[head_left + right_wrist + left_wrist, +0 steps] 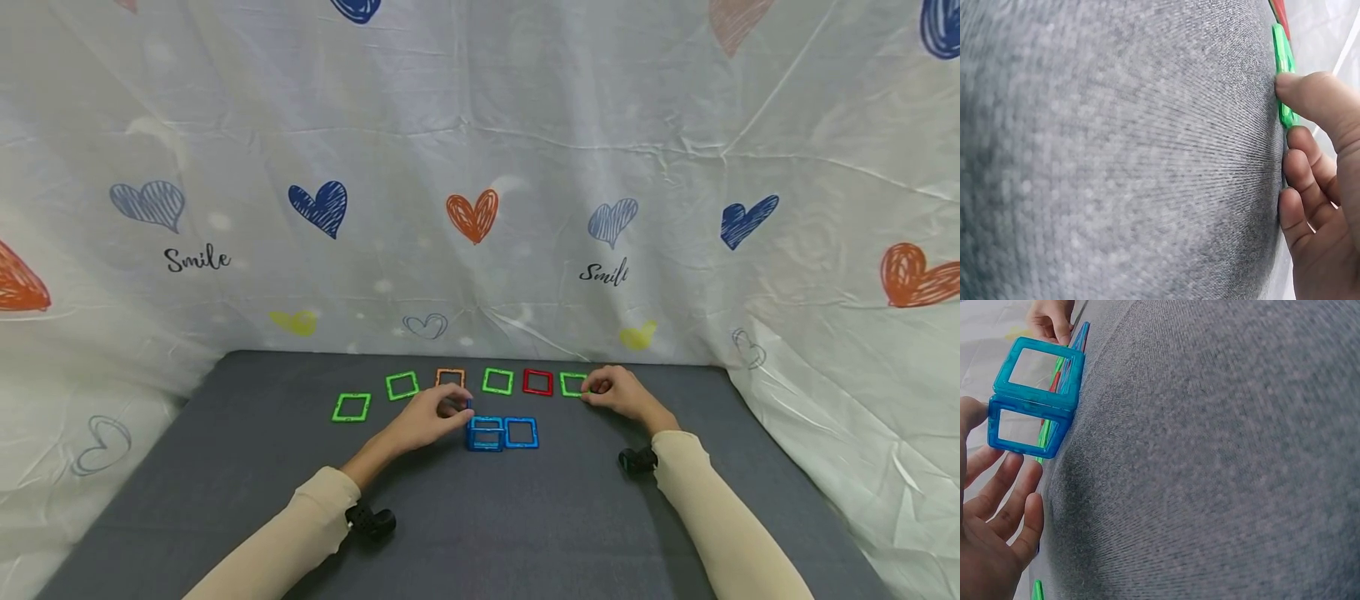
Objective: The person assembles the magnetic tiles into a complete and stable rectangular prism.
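Observation:
A box of blue square magnetic tiles [486, 435] stands in the middle of the table, with a flat blue tile [521, 432] against its right side. At the box's left side my left hand [433, 415] holds it by the edge, thumb and fingertips at its corner in the left wrist view, where the box's open frames [1035, 397] show. My right hand [618, 392] pinches the right end of a green square magnetic tile [572, 384] lying flat. In the right wrist view the thumb lies on that green tile [1282, 53]; the index fingertip is partly hidden.
A row of flat tiles runs along the back: green [351, 407], green [402, 385], orange [450, 377] partly behind my left hand, green [498, 381] and red [537, 382]. Behind the grey table [480, 533] hangs a white curtain [525, 275] with printed hearts.

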The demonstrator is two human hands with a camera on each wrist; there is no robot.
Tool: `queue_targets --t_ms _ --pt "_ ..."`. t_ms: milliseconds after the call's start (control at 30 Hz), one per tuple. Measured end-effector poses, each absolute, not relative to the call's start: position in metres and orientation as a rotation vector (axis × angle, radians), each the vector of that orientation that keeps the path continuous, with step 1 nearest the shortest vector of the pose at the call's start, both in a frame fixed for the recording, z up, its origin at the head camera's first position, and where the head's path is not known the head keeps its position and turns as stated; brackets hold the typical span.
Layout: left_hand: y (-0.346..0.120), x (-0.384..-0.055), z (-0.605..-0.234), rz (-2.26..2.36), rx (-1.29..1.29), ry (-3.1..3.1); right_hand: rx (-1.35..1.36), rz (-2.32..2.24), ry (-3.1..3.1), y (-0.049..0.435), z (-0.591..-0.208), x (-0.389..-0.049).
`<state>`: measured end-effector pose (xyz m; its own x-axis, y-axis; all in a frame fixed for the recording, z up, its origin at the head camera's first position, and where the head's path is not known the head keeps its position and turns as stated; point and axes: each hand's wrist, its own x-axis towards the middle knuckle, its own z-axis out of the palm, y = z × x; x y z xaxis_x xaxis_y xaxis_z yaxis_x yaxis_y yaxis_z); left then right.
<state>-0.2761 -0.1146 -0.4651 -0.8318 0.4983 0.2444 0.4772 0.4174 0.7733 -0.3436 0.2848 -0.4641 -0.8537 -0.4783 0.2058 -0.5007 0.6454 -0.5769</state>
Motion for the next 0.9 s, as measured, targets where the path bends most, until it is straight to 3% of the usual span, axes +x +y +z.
queue_targets --t_ms 900 --pt "-0.114 -0.276 -0.464 1.410 0.917 2.637 0.789 1.047 -2.709 0.280 -0.454 -0.321"
